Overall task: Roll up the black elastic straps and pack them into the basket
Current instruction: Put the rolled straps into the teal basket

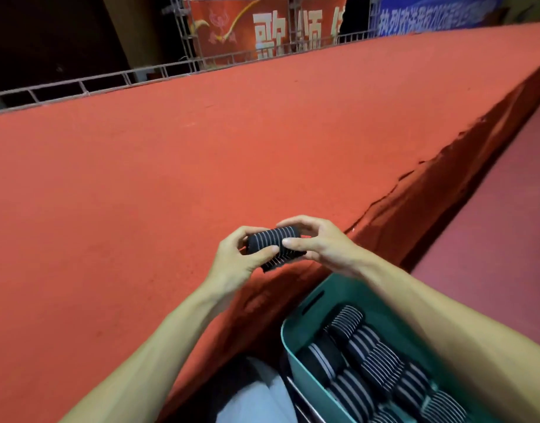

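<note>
One strap roll (274, 246) held between both hands above the red ledge (140, 193).
Left hand (238, 261) and right hand (320, 242) pinch its ends; soft, light, springy, likely to unwind unless gripped across the loose tail; basket (305, 315) near right, part-filled.

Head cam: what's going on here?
A person is holding a nearly finished roll of black elastic strap with thin white stripes between both hands, left hand and right hand, above a red carpeted platform. A short tail of the strap hangs loose underneath. Below the right forearm, a teal plastic basket already holds several rolled straps.
</note>
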Demonstrator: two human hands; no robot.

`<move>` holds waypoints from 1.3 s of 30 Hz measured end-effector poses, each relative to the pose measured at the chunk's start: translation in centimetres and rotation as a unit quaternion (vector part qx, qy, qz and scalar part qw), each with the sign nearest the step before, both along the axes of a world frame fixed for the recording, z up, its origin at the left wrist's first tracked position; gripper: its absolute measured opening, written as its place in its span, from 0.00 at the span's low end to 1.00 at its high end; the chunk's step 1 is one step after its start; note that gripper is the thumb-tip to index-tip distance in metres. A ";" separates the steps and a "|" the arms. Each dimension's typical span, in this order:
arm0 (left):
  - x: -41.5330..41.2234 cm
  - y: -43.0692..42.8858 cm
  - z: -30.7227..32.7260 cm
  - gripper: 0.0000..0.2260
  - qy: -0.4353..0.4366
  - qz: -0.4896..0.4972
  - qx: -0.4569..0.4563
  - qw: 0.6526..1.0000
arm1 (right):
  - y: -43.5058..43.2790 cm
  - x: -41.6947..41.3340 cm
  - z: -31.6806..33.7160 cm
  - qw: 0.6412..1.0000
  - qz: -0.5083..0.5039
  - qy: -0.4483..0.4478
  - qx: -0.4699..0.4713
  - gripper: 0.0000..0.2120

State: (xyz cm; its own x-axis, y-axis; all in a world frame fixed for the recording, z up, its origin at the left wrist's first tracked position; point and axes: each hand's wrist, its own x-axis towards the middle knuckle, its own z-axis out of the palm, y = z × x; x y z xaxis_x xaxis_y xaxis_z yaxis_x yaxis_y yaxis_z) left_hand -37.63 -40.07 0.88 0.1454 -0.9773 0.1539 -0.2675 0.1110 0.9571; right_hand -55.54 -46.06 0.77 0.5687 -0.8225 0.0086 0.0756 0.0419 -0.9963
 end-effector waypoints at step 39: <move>-11.0 7.9 -8.0 0.07 0.009 -0.272 0.054 0.961 | 12.1 -15.5 -9.1 0.710 -0.049 0.674 -0.198 0.13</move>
